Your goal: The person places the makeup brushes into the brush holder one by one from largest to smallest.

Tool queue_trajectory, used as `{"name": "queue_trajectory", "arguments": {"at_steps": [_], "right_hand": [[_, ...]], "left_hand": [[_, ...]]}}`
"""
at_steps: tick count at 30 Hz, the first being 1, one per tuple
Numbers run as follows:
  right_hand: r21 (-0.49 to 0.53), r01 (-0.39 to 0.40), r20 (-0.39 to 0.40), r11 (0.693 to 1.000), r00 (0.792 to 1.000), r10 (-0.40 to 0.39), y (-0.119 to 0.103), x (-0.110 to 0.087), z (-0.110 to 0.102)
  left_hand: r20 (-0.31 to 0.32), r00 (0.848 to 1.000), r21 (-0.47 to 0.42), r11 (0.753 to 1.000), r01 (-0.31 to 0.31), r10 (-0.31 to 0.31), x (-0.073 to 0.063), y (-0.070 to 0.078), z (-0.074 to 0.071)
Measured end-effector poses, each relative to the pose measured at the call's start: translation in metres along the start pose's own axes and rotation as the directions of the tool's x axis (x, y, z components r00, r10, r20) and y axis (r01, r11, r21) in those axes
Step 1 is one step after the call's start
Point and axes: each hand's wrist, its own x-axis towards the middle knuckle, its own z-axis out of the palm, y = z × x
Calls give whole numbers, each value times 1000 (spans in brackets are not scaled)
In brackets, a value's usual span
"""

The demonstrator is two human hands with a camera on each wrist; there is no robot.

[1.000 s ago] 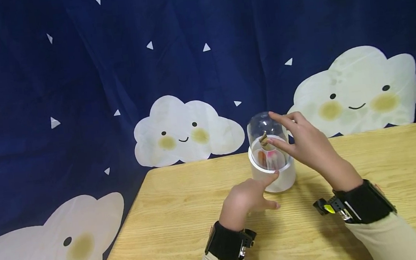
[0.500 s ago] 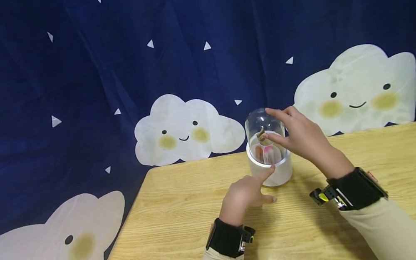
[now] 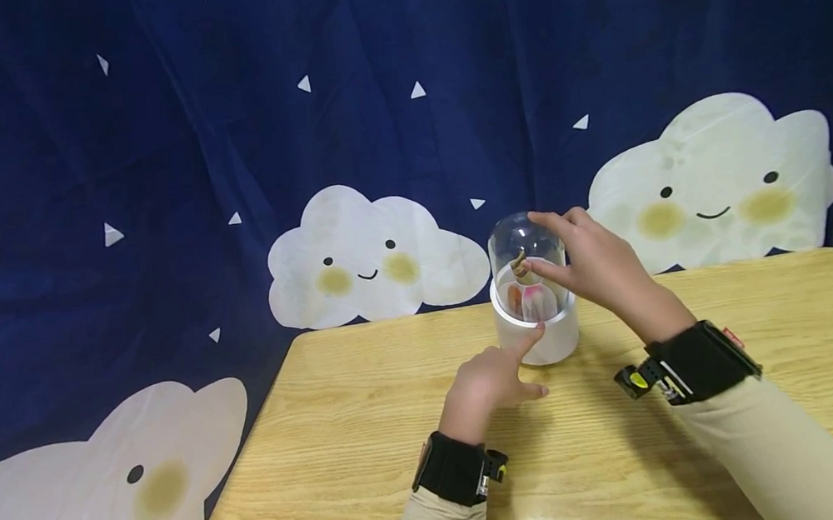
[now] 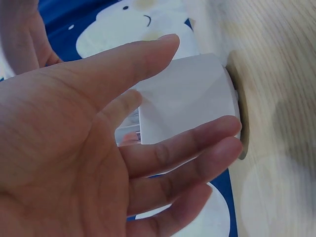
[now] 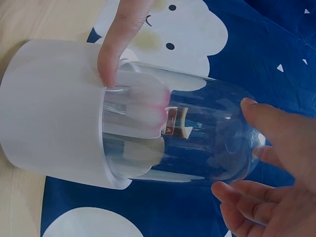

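A white cylindrical holder stands upright on the table under a clear dome cover. Inside show a pink-and-white piece and a small brown-and-gold end. My right hand spans the dome's upper part, its thumb and fingers bent around the rounded top. One extended finger of my left hand touches the holder's front rim. In the left wrist view, the other fingers and thumb of that hand reach out loosely around the white wall, gripping nothing.
The light wood table carries the holder near its far edge. Behind hangs a dark blue curtain with smiling clouds and small white triangles. Both wrists wear black bands with small cameras.
The holder with its dome has shifted slightly back and left over the table, away from me. Both hands have moved along with it, keeping their places on it.
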Motion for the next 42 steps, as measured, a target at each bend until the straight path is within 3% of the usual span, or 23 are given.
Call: {"name": "queue_trajectory", "arguments": {"at_steps": [19, 42], "right_hand": [[-8, -59, 35, 998, 998, 60, 1, 9, 7], [-59, -12, 1, 998, 1000, 12, -3, 22, 15]], "left_hand": [[-20, 1000, -5, 1000, 24, -25, 11, -8, 7], [-60, 996, -33, 998, 60, -62, 15, -14, 10]]}}
